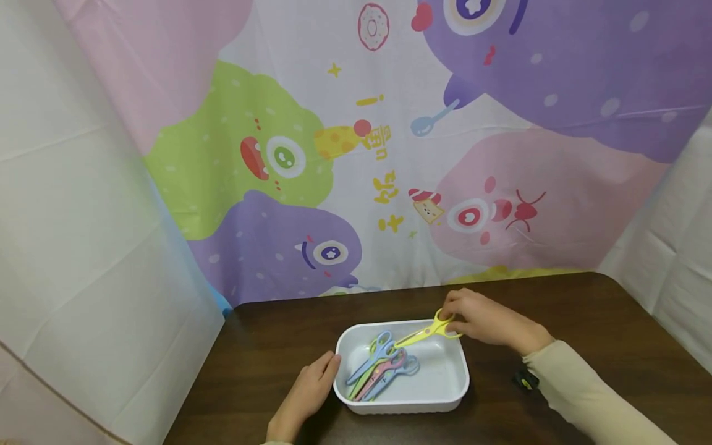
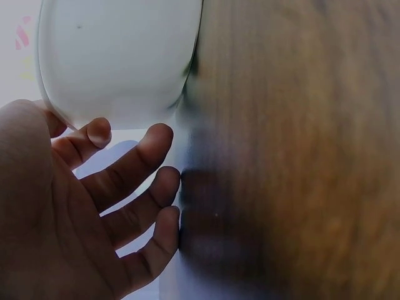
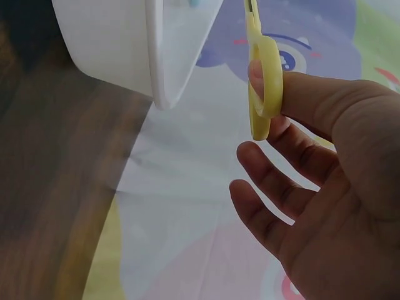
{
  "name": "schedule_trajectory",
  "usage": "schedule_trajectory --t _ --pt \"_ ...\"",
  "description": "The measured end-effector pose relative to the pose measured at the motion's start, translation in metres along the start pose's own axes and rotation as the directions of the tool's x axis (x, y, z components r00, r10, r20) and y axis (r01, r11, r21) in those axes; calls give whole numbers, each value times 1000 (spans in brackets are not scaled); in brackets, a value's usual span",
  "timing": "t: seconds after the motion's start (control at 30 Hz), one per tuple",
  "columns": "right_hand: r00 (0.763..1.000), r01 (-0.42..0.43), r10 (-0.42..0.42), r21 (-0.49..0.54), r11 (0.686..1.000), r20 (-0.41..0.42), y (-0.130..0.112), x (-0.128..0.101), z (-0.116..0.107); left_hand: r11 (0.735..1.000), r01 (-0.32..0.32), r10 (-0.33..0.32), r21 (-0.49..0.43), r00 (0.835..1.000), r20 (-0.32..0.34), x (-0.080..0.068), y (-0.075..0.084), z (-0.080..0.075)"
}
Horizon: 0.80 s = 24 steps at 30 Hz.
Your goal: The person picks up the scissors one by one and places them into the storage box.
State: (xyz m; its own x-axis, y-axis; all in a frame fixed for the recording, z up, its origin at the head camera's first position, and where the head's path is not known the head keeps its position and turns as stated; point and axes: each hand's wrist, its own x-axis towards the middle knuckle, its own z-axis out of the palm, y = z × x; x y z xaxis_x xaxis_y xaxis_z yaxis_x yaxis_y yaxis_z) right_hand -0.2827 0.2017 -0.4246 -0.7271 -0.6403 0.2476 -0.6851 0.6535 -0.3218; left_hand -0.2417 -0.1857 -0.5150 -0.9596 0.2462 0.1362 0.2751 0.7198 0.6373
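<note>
Yellow scissors [image 1: 427,332] hang over the white tray's [image 1: 456,395] far rim, handle pinched by the right hand [image 1: 484,318]; left hand [image 1: 308,389], fingers relaxed, seemingly steadies the tray. Lower them gently, blades inward.

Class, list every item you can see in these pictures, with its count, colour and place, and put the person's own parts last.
Tray: one, white, on the table near its front edge.
Yellow scissors: one pair, over the tray's far right rim.
Other scissors: several pairs, blue, pink and green, piled inside the tray.
Table: one, dark brown wood.
Backdrop cloth: one, cartoon monsters, behind the table.
Small black object: one, on the table beside the right sleeve.
Left hand: rests against the tray's left end.
Right hand: pinches the yellow scissors' handle.
</note>
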Motion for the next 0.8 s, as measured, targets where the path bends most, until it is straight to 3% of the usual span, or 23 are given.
schedule_trajectory --t 0.8 --pt "996 73 -70 -70 995 49 -9 3 -4 1000 -11 11 8 1000 -1 0 -1 1"
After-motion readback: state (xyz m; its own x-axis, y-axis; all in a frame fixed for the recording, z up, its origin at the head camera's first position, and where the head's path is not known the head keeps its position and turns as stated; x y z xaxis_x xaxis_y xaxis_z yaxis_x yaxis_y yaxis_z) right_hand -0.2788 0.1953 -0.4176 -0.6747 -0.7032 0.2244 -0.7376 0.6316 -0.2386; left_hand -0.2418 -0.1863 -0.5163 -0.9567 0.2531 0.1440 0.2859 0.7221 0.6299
